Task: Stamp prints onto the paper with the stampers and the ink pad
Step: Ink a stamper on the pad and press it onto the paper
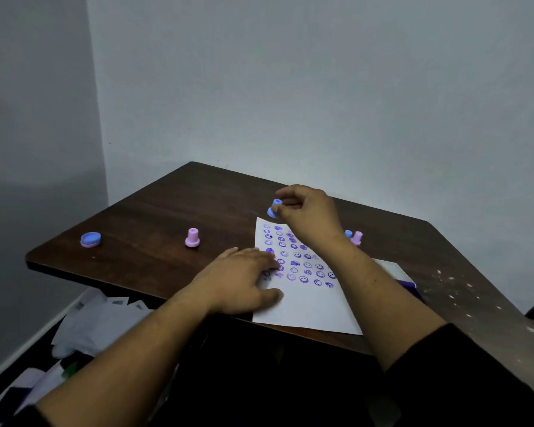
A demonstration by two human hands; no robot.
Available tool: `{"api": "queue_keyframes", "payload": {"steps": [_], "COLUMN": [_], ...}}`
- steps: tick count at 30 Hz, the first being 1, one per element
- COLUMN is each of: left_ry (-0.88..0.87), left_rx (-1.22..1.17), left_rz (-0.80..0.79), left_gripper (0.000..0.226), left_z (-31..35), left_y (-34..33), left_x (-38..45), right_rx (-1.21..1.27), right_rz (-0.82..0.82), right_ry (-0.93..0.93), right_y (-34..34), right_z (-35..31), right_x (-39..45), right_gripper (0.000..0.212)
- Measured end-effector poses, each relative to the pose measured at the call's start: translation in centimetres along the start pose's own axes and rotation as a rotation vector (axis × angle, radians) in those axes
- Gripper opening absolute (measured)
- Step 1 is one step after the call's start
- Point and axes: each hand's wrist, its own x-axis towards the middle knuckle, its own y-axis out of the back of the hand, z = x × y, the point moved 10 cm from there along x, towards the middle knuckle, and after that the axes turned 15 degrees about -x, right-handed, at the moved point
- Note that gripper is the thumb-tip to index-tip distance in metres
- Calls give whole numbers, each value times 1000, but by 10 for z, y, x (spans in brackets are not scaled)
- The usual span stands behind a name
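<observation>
- A dark wood table (154,211) stands in the corner of two pale walls.
- Far left on it sits a round ink pad (90,239), blue on top with a pink rim, well apart from everything else.
- Right of that a pink stamper (192,238) stands upright on its wide base, alone, between the ink pad and the paper.
- The left hand (239,280) lies flat, palm down, on the left edge of the paper (302,306); its fingers are spread a little and grip nothing, the tips reaching in among the prints.
- The white paper lies at the near edge of the table, its upper part covered with rows of purple round prints (296,260), many of them smiley faces; the lower part is blank.
- The right hand (309,211) is raised at the far end of the paper, thumb and fingertips pinched on the stem of a blue stamper (274,208), which tilts with its base just off the paper's top corner.
- Right of that forearm, a second blue stamper (348,233) and a second pink stamper (357,237) stand close together on the table.
- Near the right edge lies a white and purple box (398,274), partly hidden by the arm.
</observation>
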Motion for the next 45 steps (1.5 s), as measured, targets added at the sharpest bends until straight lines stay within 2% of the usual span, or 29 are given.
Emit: {"api": "queue_keyframes", "payload": {"steps": [6, 13, 18, 24, 37, 40, 45], "left_ry": [-6, -31, -69, -49, -55, -36, -6], "left_rx": [5, 22, -12, -12, -10, 42, 30], "left_rz": [17, 35, 72, 97, 102, 44, 1], "left_gripper": [74, 70, 62, 64, 56, 69, 75], "left_z": [2, 6, 11, 10, 11, 8, 4], "left_y": [1, 4, 10, 12, 13, 7, 1], "left_x": [0, -1, -4, -6, -6, -2, -1], "right_rx": [-40, -122, -176, -202, -161, -164, -161], "right_rz": [-118, -226, -302, -359, -377, -326, -191], "right_ry": [64, 87, 131, 157, 164, 148, 57], "right_y": [-53, -103, -127, -139, -132, -107, -33], "right_z": [-24, -43, -53, -57, -52, -41, 7], "right_x": [15, 23, 20, 14, 14, 22, 40], "right_gripper": [19, 33, 37, 33, 38, 39, 36]}}
